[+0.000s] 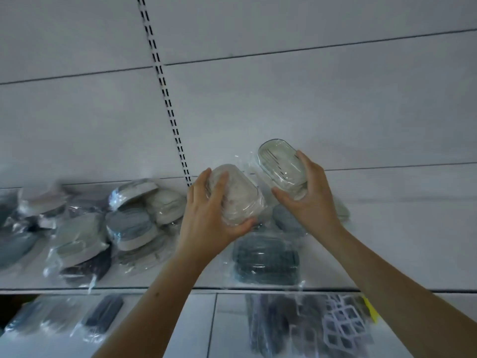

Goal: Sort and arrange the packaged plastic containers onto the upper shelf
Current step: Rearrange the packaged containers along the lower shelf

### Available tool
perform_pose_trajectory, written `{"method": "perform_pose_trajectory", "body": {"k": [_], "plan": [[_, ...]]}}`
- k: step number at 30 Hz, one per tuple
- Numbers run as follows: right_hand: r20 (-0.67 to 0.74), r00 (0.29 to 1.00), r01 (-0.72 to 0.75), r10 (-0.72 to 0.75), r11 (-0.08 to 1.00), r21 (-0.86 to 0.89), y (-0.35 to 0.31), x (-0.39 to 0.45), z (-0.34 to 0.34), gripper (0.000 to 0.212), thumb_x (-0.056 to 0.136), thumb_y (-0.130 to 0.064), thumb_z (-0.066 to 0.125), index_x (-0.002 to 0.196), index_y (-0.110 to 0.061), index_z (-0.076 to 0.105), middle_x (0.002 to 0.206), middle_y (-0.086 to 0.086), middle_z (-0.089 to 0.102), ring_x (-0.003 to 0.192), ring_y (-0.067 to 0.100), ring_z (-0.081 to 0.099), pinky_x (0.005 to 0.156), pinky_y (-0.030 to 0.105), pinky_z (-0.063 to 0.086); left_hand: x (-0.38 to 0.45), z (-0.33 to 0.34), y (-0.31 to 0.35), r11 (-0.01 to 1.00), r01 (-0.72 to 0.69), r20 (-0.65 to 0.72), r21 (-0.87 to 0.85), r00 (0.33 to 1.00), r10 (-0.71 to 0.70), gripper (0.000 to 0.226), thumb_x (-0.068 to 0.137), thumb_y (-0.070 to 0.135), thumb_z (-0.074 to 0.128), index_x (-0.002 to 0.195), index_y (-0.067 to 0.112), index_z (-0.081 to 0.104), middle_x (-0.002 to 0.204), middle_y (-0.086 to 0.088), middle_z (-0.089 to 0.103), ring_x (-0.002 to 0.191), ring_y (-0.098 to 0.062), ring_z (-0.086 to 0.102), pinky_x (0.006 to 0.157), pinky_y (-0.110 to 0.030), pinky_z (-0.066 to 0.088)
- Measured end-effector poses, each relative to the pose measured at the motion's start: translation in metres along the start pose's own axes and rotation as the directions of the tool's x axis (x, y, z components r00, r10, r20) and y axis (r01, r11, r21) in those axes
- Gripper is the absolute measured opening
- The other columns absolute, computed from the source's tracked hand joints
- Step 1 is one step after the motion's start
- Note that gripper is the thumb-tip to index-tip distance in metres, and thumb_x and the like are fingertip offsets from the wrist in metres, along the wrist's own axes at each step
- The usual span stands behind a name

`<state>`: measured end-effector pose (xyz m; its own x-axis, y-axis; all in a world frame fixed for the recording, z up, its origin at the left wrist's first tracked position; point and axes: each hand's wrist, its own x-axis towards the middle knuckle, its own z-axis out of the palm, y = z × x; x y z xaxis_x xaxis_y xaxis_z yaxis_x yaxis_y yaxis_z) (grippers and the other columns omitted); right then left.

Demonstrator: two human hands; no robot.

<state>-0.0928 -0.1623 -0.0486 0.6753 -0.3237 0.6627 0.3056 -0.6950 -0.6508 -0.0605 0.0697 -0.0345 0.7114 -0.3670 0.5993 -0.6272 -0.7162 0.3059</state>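
Observation:
My left hand grips a pale oval plastic container in clear wrap, held tilted above the upper shelf. My right hand holds a second wrapped container, whitish with a clear ribbed lid, just to the right and slightly higher. Under both hands a dark blue-grey wrapped container lies flat on the shelf, with a grey one behind it.
A loose heap of wrapped grey, white and blue containers covers the left part of the shelf. A slotted upright rail runs up the white back wall. On the lower shelf lie dark packaged items and white lattice pieces.

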Motion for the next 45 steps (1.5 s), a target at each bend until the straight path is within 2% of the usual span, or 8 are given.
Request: {"method": "perform_pose_trajectory", "body": {"k": [8, 11, 13, 17, 19, 27, 33, 45], "plan": [[0.134, 0.986, 0.078, -0.103, 0.98, 0.185, -0.164, -0.061, 0.118, 0.092, 0.079, -0.05, 0.076, 0.154, -0.024, 0.031, 0.144, -0.009, 0.038, 0.132, 0.004, 0.038, 0.108, 0.02, 0.032, -0.135, -0.132, -0.116, 0.992, 0.124, -0.164, 0.022, 0.979, -0.119, 0.107, 0.064, 0.076, 0.066, 0.153, 0.025, 0.035, 0.158, -0.007, 0.025, 0.143, -0.029, 0.029, 0.105, -0.04, 0.041], [0.24, 0.962, 0.068, -0.13, 0.966, 0.251, -0.228, -0.106, 0.188, 0.092, 0.08, -0.05, 0.079, 0.154, -0.025, 0.031, 0.147, -0.005, 0.039, 0.134, 0.009, 0.039, 0.11, 0.029, 0.036, -0.212, -0.177, -0.174, 0.968, 0.248, -0.166, 0.033, 0.957, -0.239, 0.109, 0.064, 0.078, 0.068, 0.155, 0.032, 0.028, 0.161, 0.0, 0.017, 0.145, -0.023, 0.022, 0.103, -0.034, 0.037], [0.307, 0.941, 0.049, -0.14, 0.956, 0.288, -0.262, -0.141, 0.231, 0.092, 0.08, -0.054, 0.078, 0.154, -0.025, 0.031, 0.15, -0.003, 0.039, 0.137, 0.011, 0.038, 0.112, 0.032, 0.036, -0.263, -0.198, -0.211, 0.943, 0.333, -0.158, 0.03, 0.933, -0.324, 0.11, 0.063, 0.08, 0.066, 0.155, 0.036, 0.024, 0.162, 0.002, 0.014, 0.147, -0.022, 0.019, 0.105, -0.041, 0.04], [0.441, 0.881, 0.011, -0.17, 0.94, 0.341, -0.309, -0.213, 0.303, 0.091, 0.078, -0.052, 0.075, 0.153, -0.024, 0.033, 0.147, -0.011, 0.039, 0.131, -0.004, 0.034, 0.105, 0.003, 0.025, -0.353, -0.226, -0.28, 0.883, 0.463, -0.09, 0.072, 0.885, -0.457, 0.112, 0.063, 0.089, 0.057, 0.155, 0.036, 0.021, 0.163, 0.002, 0.015, 0.147, -0.027, 0.024, 0.104, -0.052, 0.049], [0.507, 0.842, -0.006, -0.184, 0.936, 0.352, -0.319, -0.243, 0.332, 0.09, 0.077, -0.053, 0.075, 0.153, -0.026, 0.033, 0.144, -0.011, 0.041, 0.132, -0.001, 0.038, 0.107, 0.012, 0.032, -0.387, -0.235, -0.311, 0.858, 0.507, -0.052, 0.086, 0.862, -0.504, 0.113, 0.063, 0.084, 0.065, 0.155, 0.035, 0.022, 0.162, 0.001, 0.015, 0.146, -0.028, 0.025, 0.099, -0.053, 0.053], [0.681, 0.726, -0.093, -0.095, 0.968, 0.234, -0.316, -0.29, 0.457, 0.09, 0.078, -0.056, 0.074, 0.152, -0.028, 0.03, 0.137, -0.012, 0.04, 0.126, 0.002, 0.037, 0.098, 0.011, 0.039, -0.444, -0.227, -0.435, 0.791, 0.603, 0.084, 0.104, 0.787, -0.611, 0.112, 0.062, 0.085, 0.063, 0.154, 0.032, 0.029, 0.16, -0.002, 0.021, 0.143, -0.028, 0.028, 0.103, -0.05, 0.051], [0.718, 0.69, -0.233, 0.096, 0.968, 0.094, -0.272, -0.303, 0.587, 0.09, 0.082, -0.046, 0.078, 0.154, -0.018, 0.031, 0.144, 0.004, 0.046, 0.136, 0.018, 0.038, 0.112, 0.04, 0.04, -0.437, -0.195, -0.549, 0.79, 0.593, 0.211, 0.154, 0.762, -0.613, 0.114, 0.062, 0.087, 0.061, 0.155, 0.032, 0.024, 0.161, -0.006, 0.022, 0.143, -0.032, 0.03, 0.102, -0.055, 0.05], [0.57, 0.625, -0.513, 0.533, 0.831, -0.214, -0.186, -0.349, 0.736, 0.091, 0.076, -0.06, 0.074, 0.15, -0.022, 0.037, 0.137, 0.007, 0.052, 0.126, 0.023, 0.05, 0.104, 0.045, 0.047, -0.387, -0.083, -0.755, 0.808, 0.579, 0.475, 0.106, 0.685, -0.553, 0.11, 0.065, 0.064, 0.082, 0.152, 0.027, 0.026, 0.157, -0.01, 0.022, 0.141, -0.034, 0.026, 0.102, -0.057, 0.044]]}}
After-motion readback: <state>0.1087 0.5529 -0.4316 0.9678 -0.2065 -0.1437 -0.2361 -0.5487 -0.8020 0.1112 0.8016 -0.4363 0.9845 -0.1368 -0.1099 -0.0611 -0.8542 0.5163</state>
